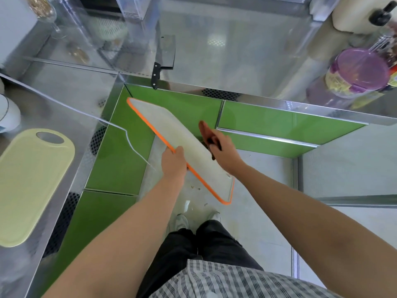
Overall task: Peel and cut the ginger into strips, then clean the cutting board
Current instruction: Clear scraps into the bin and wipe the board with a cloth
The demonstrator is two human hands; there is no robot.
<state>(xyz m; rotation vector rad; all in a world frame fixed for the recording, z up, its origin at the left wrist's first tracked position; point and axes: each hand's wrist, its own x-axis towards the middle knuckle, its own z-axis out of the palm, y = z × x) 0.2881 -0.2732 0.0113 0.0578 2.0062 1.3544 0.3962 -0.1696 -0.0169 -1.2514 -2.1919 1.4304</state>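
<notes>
**Clean-up stage, one-handed hold**

Nearest: checked shirt (236, 280) and black trousers (214, 244) at 6 o'clock.

Left hand (174, 162) pinches the orange-rimmed cutting board (171, 130) on its long edge, about midway, thumb on the face. The board is in the air, tilted, over the floor (268, 211) before the green cabinet fronts (189, 104), off the worktop (236, 50).

Right hand (223, 153), at the board's 3 o'clock side, has its grip curled round a reddish-brown tool (204, 129); knife or scraper, cannot tell.

A few scraps (195, 187) lie on the floor by the board's lower rim. No ginger made out. A cleaver (165, 54) lies on the worktop at 12 o'clock, a pale yellow board (32, 186) at 9.

Judgement: thin plastic, so light and stiff, with slight flex likely; the face may be damp and slick. Midway on the rim is the balanced hold; a corner hold would let it swing.
</notes>
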